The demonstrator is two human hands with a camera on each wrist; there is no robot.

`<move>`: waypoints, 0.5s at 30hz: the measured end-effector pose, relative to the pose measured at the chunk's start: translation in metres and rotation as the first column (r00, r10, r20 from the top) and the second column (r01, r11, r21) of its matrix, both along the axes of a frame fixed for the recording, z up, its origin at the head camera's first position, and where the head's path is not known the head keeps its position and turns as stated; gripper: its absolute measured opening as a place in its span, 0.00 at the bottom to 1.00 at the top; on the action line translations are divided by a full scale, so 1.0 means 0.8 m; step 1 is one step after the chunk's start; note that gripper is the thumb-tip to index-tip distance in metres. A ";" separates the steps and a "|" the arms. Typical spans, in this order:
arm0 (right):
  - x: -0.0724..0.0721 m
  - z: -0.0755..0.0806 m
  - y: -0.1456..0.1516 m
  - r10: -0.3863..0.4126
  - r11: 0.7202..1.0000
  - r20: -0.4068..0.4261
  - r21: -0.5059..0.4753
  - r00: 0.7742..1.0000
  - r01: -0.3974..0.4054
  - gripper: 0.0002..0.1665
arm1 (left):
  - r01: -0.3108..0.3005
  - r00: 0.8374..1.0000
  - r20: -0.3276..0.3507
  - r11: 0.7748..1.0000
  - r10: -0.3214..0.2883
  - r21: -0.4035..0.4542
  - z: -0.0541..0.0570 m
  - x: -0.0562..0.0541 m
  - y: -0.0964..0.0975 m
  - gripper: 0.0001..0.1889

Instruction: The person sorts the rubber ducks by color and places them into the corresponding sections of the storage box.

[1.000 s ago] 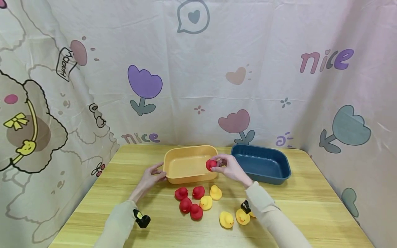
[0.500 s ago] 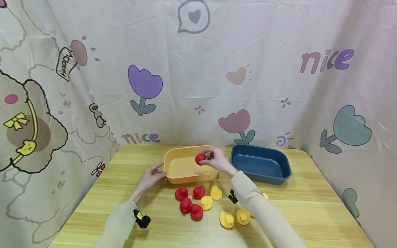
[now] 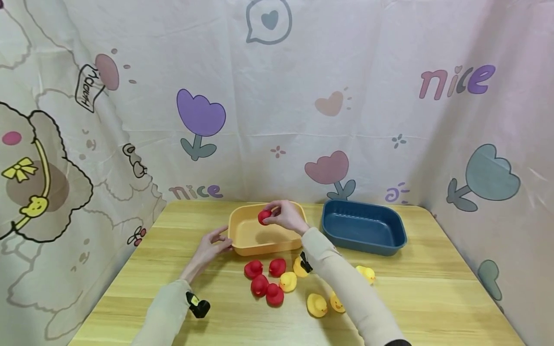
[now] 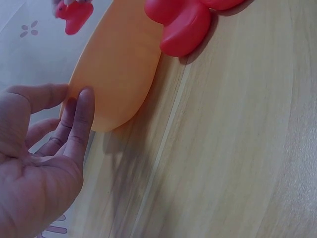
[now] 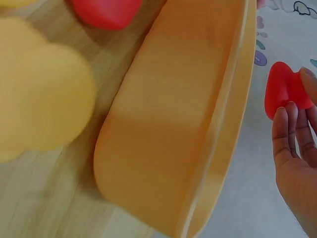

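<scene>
My right hand point(image 3: 286, 215) pinches a red rubber duck point(image 3: 264, 217) between thumb and fingertips above the yellow basket point(image 3: 267, 248). In the right wrist view, that red duck point(image 5: 285, 90) is held beyond the basket's rim point(image 5: 225, 99). My left hand point(image 3: 212, 244) is at the basket's left end, fingers fairly straight and touching its outer wall, as the left wrist view shows at the basket wall point(image 4: 116, 64). Several red ducks point(image 3: 259, 285) lie on the table in front of the basket, beside yellow ducks point(image 3: 287, 282).
A blue basket point(image 3: 363, 228) stands right of the yellow one. More yellow ducks, one at the front point(image 3: 317, 305) and one further right point(image 3: 366, 274), lie near my right forearm, which partly hides others. A printed curtain point(image 3: 259, 120) hangs behind the wooden table point(image 3: 437, 288).
My right hand has moved left with the red duck, from the basket's right end to over its middle. The left hand has stayed at the basket's left end.
</scene>
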State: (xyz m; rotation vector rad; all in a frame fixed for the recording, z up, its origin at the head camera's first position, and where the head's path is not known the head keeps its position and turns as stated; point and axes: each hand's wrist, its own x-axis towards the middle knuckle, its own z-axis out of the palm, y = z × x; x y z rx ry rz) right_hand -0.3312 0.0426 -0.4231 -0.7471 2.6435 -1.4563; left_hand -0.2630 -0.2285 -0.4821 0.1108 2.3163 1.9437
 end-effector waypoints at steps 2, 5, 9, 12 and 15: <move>-0.006 -0.001 -0.007 0.002 1.000 0.019 -0.006 1.000 -0.002 0.18 | -0.002 1.000 0.002 1.000 0.002 0.001 0.000 -0.001 -0.001 0.34; -0.014 -0.004 -0.017 0.024 1.000 0.054 -0.012 0.998 -0.024 0.19 | -0.003 1.000 0.001 1.000 0.003 0.000 0.001 -0.001 -0.001 0.34; -0.024 -0.007 -0.029 0.050 0.999 0.115 -0.008 0.992 -0.050 0.18 | -0.003 1.000 0.002 1.000 0.003 -0.013 0.002 -0.001 0.000 0.35; -0.032 -0.009 -0.038 0.049 0.999 0.160 -0.004 0.986 -0.049 0.18 | 0.000 1.000 -0.001 0.999 0.000 -0.033 0.002 0.000 0.000 0.35; -0.039 -0.012 -0.049 0.046 0.999 0.199 -0.009 0.979 -0.045 0.19 | 0.002 1.000 -0.007 0.999 -0.002 -0.046 0.003 0.000 -0.001 0.35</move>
